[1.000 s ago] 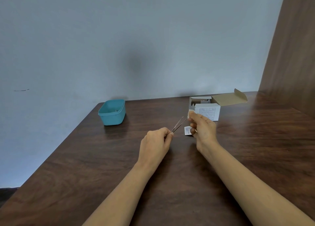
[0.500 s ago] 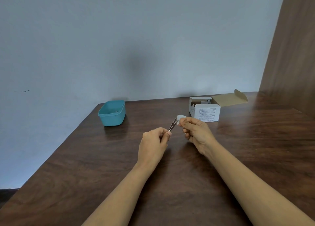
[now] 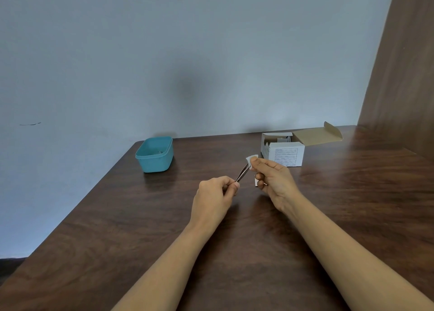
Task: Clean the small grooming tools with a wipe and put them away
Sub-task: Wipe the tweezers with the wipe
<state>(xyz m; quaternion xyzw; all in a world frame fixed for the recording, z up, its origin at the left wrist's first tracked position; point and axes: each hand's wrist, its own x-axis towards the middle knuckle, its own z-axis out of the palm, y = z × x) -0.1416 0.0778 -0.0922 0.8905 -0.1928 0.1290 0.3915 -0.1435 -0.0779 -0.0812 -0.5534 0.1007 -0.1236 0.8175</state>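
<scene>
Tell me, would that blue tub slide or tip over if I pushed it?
The blue tub would probably slide rather than tip: it looks low and wide, sitting flat on the smooth table. It is likely light, being thin plastic with only something small inside, so a gentle push might move it.

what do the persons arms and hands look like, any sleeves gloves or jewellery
Both forearms are bare from the bottom edge of the picture up to the wrists: no sleeves show. The left hand and right hand wear no gloves, and no watch, bracelet or ring is visible. Nails look short and unpainted.
</scene>
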